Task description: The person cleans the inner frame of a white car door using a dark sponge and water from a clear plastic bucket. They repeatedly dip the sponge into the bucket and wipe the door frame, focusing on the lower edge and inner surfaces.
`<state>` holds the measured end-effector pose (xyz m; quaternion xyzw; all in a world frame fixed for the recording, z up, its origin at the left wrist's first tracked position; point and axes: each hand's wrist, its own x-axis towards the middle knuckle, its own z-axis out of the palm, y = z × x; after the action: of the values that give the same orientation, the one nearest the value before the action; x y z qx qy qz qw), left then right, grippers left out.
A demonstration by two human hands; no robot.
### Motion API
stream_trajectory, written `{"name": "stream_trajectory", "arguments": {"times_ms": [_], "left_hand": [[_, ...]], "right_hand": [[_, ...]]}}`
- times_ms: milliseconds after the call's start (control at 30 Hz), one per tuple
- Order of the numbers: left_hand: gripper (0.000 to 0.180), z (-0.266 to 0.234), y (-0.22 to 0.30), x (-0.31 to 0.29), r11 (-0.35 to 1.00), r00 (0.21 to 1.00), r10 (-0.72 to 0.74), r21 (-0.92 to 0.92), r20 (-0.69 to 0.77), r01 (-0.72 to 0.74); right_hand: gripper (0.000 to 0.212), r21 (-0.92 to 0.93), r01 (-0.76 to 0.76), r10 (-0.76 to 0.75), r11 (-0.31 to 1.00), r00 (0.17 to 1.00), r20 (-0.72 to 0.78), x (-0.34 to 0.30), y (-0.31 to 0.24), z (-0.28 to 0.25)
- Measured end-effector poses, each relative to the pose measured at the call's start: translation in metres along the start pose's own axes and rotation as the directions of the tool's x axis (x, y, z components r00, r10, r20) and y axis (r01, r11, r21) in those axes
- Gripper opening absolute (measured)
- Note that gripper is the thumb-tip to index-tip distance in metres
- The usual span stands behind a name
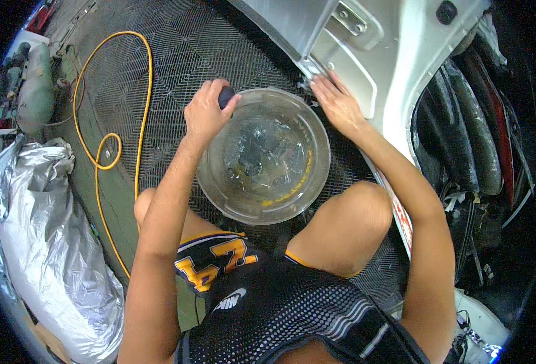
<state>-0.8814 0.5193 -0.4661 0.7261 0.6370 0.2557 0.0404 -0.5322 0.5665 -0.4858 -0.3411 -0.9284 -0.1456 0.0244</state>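
A round clear plastic tub (265, 216) of water stands between my knees. My left hand (207, 110) is closed around a dark, rounded block (226, 97) at the tub's upper left rim; most of it is hidden by my fingers, and its kind I cannot make out. My right hand (339, 104) lies with its fingers stretched out on the lower edge of a silver-white car body panel (395, 91), just beyond the tub's right rim. The panel there looks wet. Nothing shows in that hand.
A yellow hose (151, 79) loops over the ribbed dark floor mat (183, 42) at left. Silver sheeting (55, 242) covers something long beside it. A greenish tank (36, 85) stands at the far left. Dark and red car parts (474, 121) are stacked at right, past the wheel arch.
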Motion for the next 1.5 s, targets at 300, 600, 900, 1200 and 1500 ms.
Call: {"name": "stream_trajectory", "arguments": {"times_ms": [300, 600, 900, 1200, 1500], "left_hand": [[0.037, 0.000, -0.007, -0.005, 0.987, 1.000, -0.010, -0.158, -0.022, 0.006], [0.041, 0.008, -0.018, -0.009, 0.978, 0.999, -0.034, -0.209, -0.039, 0.025], [0.040, 0.011, -0.021, -0.010, 0.976, 0.998, -0.040, -0.218, -0.050, 0.028], [0.039, 0.009, -0.015, -0.006, 0.979, 0.998, -0.035, -0.200, -0.058, 0.022], [0.043, 0.006, -0.014, -0.007, 0.982, 0.996, -0.082, -0.173, -0.024, 0.077]], "right_hand": [[0.050, -0.038, -0.012, 0.013, 0.999, 1.000, 0.014, 0.033, -0.003, 0.008], [0.053, -0.073, 0.026, -0.022, 0.997, 0.999, 0.049, 0.021, -0.007, 0.003], [0.056, -0.037, 0.102, -0.097, 0.994, 0.989, 0.112, -0.061, -0.005, -0.008], [0.051, 0.059, 0.284, -0.279, 0.957, 0.957, -0.083, 0.047, 0.006, 0.002], [0.057, 0.431, -0.016, 0.026, 0.902, 1.000, -0.016, 0.083, -0.021, -0.033]]}}
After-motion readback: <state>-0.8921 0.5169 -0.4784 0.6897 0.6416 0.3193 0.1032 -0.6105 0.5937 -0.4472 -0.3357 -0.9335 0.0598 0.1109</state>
